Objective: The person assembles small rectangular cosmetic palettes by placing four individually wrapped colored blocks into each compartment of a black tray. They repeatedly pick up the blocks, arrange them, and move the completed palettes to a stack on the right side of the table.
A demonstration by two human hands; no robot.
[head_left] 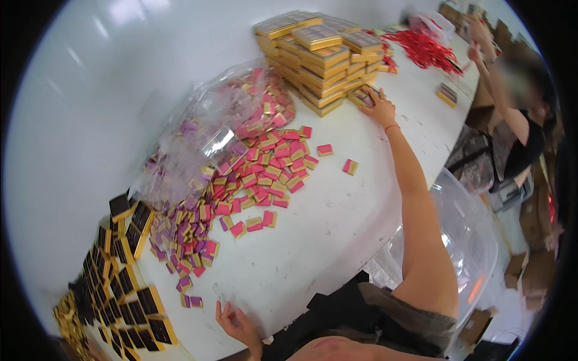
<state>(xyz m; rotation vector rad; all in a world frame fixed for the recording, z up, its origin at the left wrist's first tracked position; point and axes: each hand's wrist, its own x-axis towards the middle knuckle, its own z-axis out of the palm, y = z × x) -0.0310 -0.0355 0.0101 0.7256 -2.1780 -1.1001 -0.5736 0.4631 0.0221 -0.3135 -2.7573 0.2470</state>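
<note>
My right hand (380,109) is stretched out to the far side of the table. Its thumb and fingers are closed around the end of a small gold box (362,97) with a dark filled top, at the foot of a tall stack of gold boxes (322,66). My left hand (238,325) rests near the table's front edge, palm turned up, fingers loosely apart and holding nothing. Between the hands spreads a heap of pink-and-gold wrapped pieces (265,174). Purple-and-gold wrapped pieces (174,225) lie left of it.
Clear plastic bags (186,144) lean behind the heap. Open black-and-gold trays (123,283) crowd the left end. Red ribbons (421,51) and a single gold box (447,94) lie at the far right. Past the table edge are a clear plastic tub (463,222) and another person (518,114) with raised arms.
</note>
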